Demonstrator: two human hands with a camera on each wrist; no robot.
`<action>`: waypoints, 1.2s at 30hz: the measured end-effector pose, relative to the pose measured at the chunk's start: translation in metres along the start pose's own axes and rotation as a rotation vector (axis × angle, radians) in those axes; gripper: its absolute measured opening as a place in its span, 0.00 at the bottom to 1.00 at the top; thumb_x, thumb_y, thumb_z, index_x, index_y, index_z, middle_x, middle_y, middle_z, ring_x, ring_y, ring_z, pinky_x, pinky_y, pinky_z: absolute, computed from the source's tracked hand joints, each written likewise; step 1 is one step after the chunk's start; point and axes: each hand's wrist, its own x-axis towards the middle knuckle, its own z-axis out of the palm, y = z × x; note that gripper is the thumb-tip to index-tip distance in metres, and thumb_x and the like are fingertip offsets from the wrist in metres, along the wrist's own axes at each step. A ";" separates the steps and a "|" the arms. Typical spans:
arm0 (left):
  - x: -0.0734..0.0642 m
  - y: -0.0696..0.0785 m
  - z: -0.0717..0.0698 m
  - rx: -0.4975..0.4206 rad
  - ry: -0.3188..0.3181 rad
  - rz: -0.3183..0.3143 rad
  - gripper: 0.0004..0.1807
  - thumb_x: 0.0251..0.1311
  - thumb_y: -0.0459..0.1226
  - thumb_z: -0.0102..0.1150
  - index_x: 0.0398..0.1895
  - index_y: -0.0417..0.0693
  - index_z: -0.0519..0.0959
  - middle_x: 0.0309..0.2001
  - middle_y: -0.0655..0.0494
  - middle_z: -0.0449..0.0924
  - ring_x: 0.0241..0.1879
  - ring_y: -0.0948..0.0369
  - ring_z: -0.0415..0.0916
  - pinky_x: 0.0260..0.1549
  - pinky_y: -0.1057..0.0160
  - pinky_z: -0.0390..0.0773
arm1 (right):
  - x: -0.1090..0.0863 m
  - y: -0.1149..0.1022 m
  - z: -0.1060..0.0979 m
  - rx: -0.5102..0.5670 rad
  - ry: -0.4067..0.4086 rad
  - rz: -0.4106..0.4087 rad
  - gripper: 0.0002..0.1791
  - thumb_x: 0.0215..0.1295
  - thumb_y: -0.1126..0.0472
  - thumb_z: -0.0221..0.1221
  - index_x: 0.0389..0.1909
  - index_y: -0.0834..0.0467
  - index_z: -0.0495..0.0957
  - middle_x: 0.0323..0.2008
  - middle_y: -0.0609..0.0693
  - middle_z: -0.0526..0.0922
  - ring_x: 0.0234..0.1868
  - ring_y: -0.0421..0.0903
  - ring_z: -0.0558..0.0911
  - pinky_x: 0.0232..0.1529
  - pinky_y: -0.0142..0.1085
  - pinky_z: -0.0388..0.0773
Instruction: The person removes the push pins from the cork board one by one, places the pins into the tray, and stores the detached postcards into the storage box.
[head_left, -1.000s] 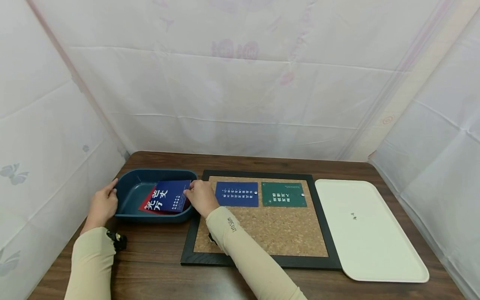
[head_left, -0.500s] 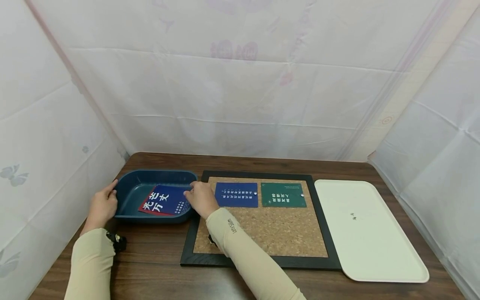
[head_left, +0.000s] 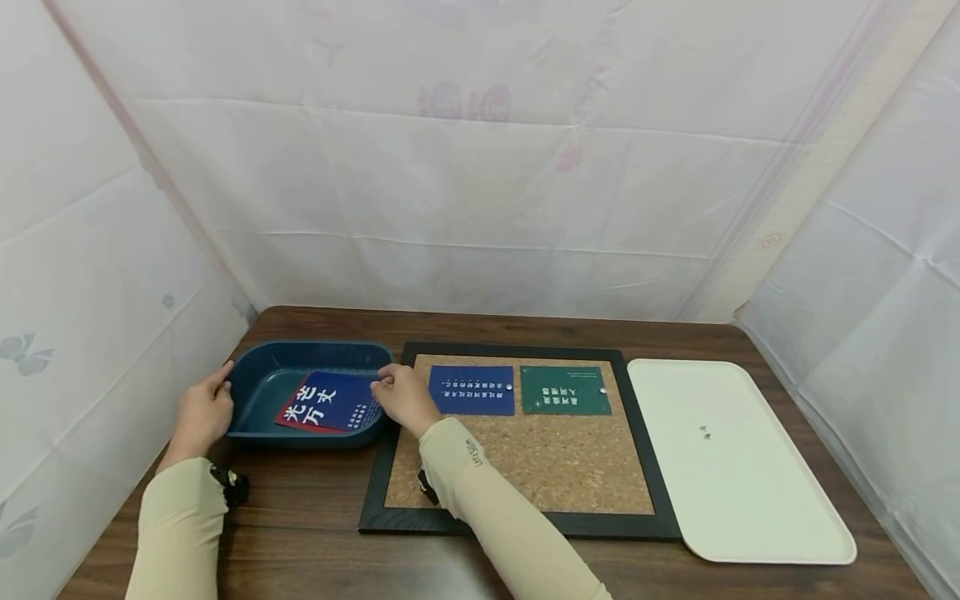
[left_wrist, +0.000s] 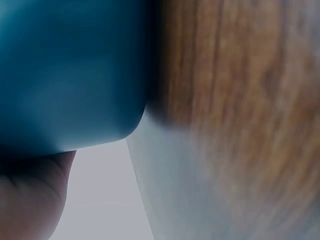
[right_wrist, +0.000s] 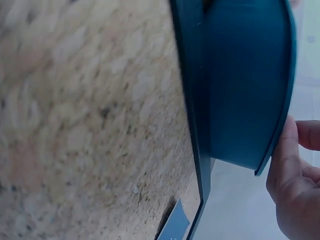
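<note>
A dark blue plastic basin [head_left: 255, 434] sits at the table's left, with a blue postcard [head_left: 330, 396] lying over a red card [head_left: 288, 417] inside it. My left hand [head_left: 204, 415] grips the basin's left rim; its thumb [left_wrist: 32, 200] shows against the wall in the left wrist view. On the opposite rim, my right hand [head_left: 407, 398] has its fingers [right_wrist: 286, 150] curled at the edge, overlapping the postcard's right end. Next to it lies a black-framed cork board [head_left: 525, 458] bearing another blue card [head_left: 471, 390] and a green card [head_left: 566, 390].
A cream tray [head_left: 742, 467] lies right of the board, with a few tiny dark items [head_left: 705, 432] on it. A small shiny pin head [head_left: 509, 387] shows on the board's blue card. White sheeting [head_left: 480, 183] hangs behind and on both sides of the wooden table [head_left: 300, 500].
One second ago the blue postcard's right end was raised near the rim by my right hand; it then dropped flatter into the basin. Both hands stay at the rim.
</note>
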 end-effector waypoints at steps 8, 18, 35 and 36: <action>-0.001 0.003 -0.005 0.014 -0.014 0.043 0.27 0.75 0.39 0.31 0.71 0.30 0.54 0.63 0.19 0.56 0.62 0.27 0.57 0.55 0.31 0.62 | 0.001 0.005 -0.004 0.103 -0.057 0.019 0.19 0.74 0.64 0.48 0.62 0.65 0.71 0.44 0.55 0.85 0.44 0.45 0.85 0.44 0.34 0.81; 0.002 0.011 -0.012 0.122 -0.147 0.035 0.33 0.76 0.46 0.29 0.72 0.27 0.48 0.64 0.16 0.52 0.61 0.24 0.53 0.56 0.29 0.59 | 0.001 0.007 -0.013 0.231 -0.140 0.051 0.21 0.74 0.65 0.45 0.65 0.67 0.67 0.47 0.58 0.82 0.48 0.47 0.84 0.51 0.36 0.81; 0.003 0.056 -0.006 0.063 -0.079 0.200 0.34 0.76 0.45 0.29 0.72 0.25 0.44 0.70 0.20 0.40 0.69 0.27 0.39 0.66 0.31 0.43 | -0.004 0.014 -0.041 0.277 -0.190 0.053 0.22 0.75 0.62 0.46 0.67 0.64 0.66 0.53 0.58 0.80 0.51 0.52 0.82 0.55 0.42 0.79; 0.003 0.060 -0.004 0.058 -0.080 0.206 0.34 0.77 0.46 0.29 0.72 0.26 0.43 0.70 0.20 0.40 0.69 0.27 0.39 0.65 0.31 0.43 | -0.004 0.015 -0.044 0.274 -0.192 0.048 0.22 0.75 0.62 0.46 0.67 0.64 0.66 0.53 0.59 0.80 0.52 0.53 0.82 0.55 0.43 0.79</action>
